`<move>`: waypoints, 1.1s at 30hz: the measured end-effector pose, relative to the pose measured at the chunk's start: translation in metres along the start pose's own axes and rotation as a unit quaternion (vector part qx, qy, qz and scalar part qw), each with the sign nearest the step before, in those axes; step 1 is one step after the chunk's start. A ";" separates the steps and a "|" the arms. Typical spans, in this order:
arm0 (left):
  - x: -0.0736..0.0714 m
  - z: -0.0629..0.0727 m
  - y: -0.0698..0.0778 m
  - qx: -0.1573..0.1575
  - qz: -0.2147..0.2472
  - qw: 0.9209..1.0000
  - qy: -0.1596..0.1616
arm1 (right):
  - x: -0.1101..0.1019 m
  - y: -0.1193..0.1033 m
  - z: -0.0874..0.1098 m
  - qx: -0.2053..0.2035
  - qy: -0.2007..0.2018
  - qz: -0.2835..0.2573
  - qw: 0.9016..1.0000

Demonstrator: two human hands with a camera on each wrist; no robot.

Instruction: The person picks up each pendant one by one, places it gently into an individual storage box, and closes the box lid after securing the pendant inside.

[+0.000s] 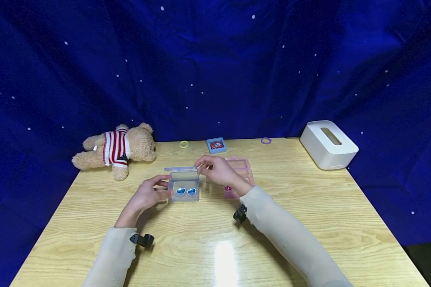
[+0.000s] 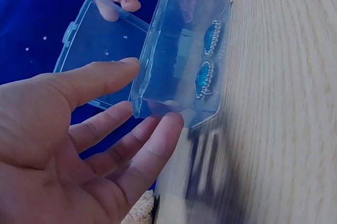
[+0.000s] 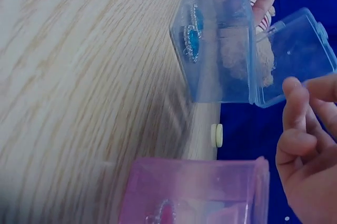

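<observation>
A clear blue plastic box (image 1: 184, 185) stands on the table with its hinged lid (image 1: 181, 169) raised at the back. Inside lie two blue gem pieces (image 1: 186, 192) edged in silvery beads, one of them a blue gem (image 2: 204, 79) plain in the left wrist view. My left hand (image 1: 149, 194) holds the box's left end between thumb and fingers. With thumb and forefinger, my right hand (image 1: 216, 169) pinches the lid's right corner. Beside it, partly behind my right wrist, is an open pink box (image 1: 250, 175) containing a pink gem piece (image 1: 228, 188).
At the back left a teddy bear (image 1: 116, 148) in a striped sweater lies on its side. Along the back edge are a yellow ring (image 1: 184, 144), a small blue tray (image 1: 216, 151) with red contents and a purple ring (image 1: 266, 140). A white tissue box (image 1: 328, 145) stands back right.
</observation>
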State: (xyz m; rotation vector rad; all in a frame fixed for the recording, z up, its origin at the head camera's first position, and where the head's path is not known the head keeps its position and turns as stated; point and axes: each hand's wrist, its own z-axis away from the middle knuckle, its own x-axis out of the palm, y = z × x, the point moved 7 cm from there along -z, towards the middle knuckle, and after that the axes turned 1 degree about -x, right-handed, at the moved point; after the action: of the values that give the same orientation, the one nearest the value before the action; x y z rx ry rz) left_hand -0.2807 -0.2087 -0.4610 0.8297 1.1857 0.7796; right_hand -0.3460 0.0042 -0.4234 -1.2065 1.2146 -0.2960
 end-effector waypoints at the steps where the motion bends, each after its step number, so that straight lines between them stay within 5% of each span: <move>1: 0.000 0.000 0.000 0.000 0.000 1.000 0.001 | 0.001 0.000 0.001 -0.001 -0.007 -0.002 1.000; 8: -0.001 0.002 0.002 0.001 0.006 1.000 0.001 | 0.007 0.000 0.008 -0.004 -0.053 0.002 0.999; 18: -0.002 0.004 0.003 0.005 0.019 1.000 0.000 | 0.019 -0.005 0.011 -0.052 -0.101 0.134 0.984; 24: -0.001 0.004 0.001 0.004 0.042 0.999 -0.020 | 0.022 -0.008 0.013 -0.057 -0.104 0.198 0.973; 33: 0.000 0.004 0.003 0.007 0.054 0.998 -0.014 | 0.023 -0.011 0.011 -0.054 -0.095 0.222 0.969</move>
State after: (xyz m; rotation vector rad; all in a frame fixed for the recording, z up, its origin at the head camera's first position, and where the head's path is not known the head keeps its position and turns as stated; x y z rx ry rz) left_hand -0.2768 -0.2080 -0.4571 0.9198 1.1298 0.8460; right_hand -0.3233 -0.0113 -0.4284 -0.9938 1.3060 0.2166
